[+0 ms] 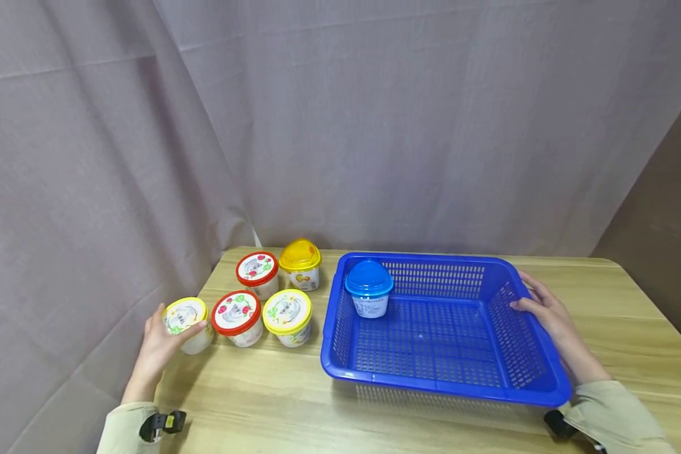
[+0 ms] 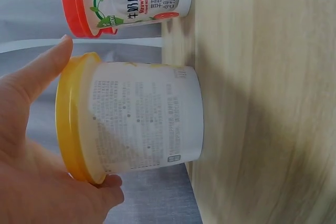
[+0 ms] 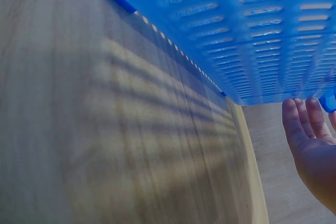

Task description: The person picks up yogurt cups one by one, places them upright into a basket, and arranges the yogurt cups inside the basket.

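Note:
At the far left of the head view, my left hand [image 1: 157,345] holds a yellow-lidded tub [image 1: 197,342] by its lid, thumb on one side and fingers on the other. The left wrist view shows that tub's printed side [image 2: 142,114] and the table close to its base. My right hand [image 1: 555,318] grips the right rim of a blue perforated basket [image 1: 431,386], its thumb over the rim and its fingers [image 3: 296,121] against the outer wall. A tub with a domed blue lid [image 1: 369,287] stands in the basket's back left corner.
Between left hand and basket stand a near red-lidded tub [image 1: 238,315], a far red-lidded tub [image 1: 258,270], another yellow-lidded tub [image 1: 287,315] and a tub with a domed yellow lid [image 1: 301,257]. A grey curtain [image 1: 403,126] hangs behind the wooden table [image 1: 250,403].

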The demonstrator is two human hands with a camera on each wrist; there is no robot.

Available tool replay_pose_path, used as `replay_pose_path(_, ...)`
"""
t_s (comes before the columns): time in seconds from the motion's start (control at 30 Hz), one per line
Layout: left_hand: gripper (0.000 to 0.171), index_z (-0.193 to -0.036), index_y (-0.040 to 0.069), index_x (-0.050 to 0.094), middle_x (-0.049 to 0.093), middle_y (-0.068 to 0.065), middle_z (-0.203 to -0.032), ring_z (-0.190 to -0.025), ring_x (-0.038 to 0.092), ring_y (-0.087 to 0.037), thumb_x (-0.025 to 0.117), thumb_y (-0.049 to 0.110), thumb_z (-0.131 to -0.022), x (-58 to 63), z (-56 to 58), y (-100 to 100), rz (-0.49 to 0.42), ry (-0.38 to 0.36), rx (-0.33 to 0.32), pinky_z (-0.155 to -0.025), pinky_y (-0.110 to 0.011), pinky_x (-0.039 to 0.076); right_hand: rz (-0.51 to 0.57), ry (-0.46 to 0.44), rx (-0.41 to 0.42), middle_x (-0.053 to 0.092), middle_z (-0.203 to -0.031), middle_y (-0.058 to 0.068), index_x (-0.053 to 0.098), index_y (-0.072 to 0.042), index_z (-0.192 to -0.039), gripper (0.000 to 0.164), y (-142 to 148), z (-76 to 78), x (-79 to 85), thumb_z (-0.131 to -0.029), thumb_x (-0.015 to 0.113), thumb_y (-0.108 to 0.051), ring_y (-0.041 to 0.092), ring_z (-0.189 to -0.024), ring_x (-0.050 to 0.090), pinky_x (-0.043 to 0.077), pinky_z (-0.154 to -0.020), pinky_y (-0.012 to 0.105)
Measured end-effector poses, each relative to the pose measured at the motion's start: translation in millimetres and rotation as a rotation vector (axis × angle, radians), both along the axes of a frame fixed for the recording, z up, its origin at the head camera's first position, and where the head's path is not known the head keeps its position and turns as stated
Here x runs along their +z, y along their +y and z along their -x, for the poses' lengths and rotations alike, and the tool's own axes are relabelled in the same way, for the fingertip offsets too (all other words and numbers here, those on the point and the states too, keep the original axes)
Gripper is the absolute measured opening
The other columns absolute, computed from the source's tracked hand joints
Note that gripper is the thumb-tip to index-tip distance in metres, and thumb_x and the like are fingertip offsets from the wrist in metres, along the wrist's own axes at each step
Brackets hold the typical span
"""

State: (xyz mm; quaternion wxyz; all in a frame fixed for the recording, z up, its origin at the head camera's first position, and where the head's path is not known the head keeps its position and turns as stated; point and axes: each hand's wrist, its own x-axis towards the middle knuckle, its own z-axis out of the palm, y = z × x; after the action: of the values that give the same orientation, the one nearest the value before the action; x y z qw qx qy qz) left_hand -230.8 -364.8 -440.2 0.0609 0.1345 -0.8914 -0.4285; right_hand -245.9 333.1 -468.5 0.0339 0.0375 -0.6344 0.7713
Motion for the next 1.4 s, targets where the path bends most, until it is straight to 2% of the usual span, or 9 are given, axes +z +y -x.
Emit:
replay_pose_path(0.3,0.128,-0.156,-0.003,-0.014,0.003,-0.041,-0.156,-0.142,0.018,-0.055,0.084,0.029,-0.082,-5.4,-1.2,4.4,-0.077,0.037,0.064,-0.117,-0.063,0.018,-0.024,-0.011,-0.012,0.069,-0.107,-0.022,0.054,-0.040,-0.130,0.056,-0.3,0.3,-1.2,-0.097,0.053,0.006,0.009,-0.082,0.070,0.059,-0.066,0.028)
replay_pose_path(0.53,0.125,-0.155,-0.009,-0.008,0.006,-0.041,-0.154,-0.141,0.020,-0.055,0.084,0.028,-0.081,-6.4,-1.4,5.1,-0.057,0.038,0.084,-0.117,-0.062,0.019,-0.030,-0.005,-0.016,0.069,-0.106,-0.021,0.056,-0.041,-0.129,0.057,-0.5,1.1,-2.5,-0.096,0.054,0.006,0.009,-0.082,0.070,0.059,-0.066,0.027)
replay_pose_path(0.83,0.125,-0.156,-0.008,-0.008,0.005,-0.041,-0.154,-0.140,0.022,-0.055,0.085,0.027,-0.080,-6.3,-2.0,5.8,-0.061,0.032,0.083,-0.116,-0.063,0.020,-0.006,-0.004,0.000,0.069,-0.108,-0.020,0.055,-0.038,-0.133,0.056,-0.6,1.6,-0.5,-0.097,0.055,0.004,0.011,-0.082,0.071,0.060,-0.066,0.030)
replay_pose_path(1.1,0.123,-0.156,-0.008,-0.008,0.004,-0.040,-0.156,-0.141,0.021,-0.055,0.083,0.029,-0.082,-5.1,-1.1,8.2,-0.070,0.043,0.100,-0.117,-0.061,0.019,0.022,0.000,0.002,0.069,-0.108,-0.020,0.055,-0.040,-0.128,0.057,0.2,2.2,-1.8,-0.098,0.051,0.007,0.009,-0.083,0.070,0.060,-0.066,0.028)
replay_pose_path(1.4,0.123,-0.157,-0.007,-0.004,0.005,-0.039,-0.157,-0.143,0.020,-0.053,0.084,0.033,-0.082,-3.2,1.2,6.3,-0.062,0.072,0.128,-0.118,-0.059,0.018,-0.007,-0.010,-0.018,0.069,-0.105,-0.019,0.055,-0.041,-0.128,0.058,0.7,3.7,-1.7,-0.097,0.051,0.007,0.010,-0.080,0.070,0.059,-0.064,0.028)
